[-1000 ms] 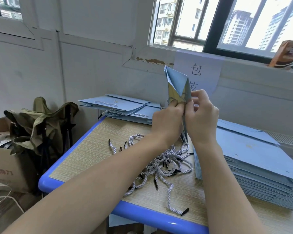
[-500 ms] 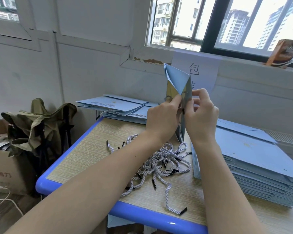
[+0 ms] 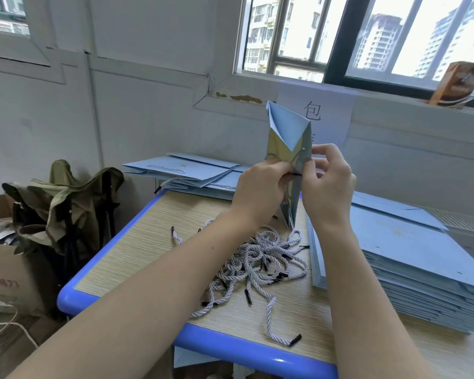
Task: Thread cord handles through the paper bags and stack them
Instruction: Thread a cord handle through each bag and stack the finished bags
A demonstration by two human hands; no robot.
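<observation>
Beneath both hands, a blue-edged table (image 3: 115, 272). To the right of the right hand, a tall stack of flat blue bags (image 3: 411, 258); beyond the left hand, a smaller pile of finished bags (image 3: 186, 170) with cords fitted. Between the hands, a folded blue paper bag (image 3: 290, 135) held upright, above the table. Below the wrists, loose cord handles (image 3: 260, 258). Left hand (image 3: 260, 187) pinches the bag's edge; right hand (image 3: 329, 181) grips a black cord tip (image 3: 296, 174) at the bag.
</observation>
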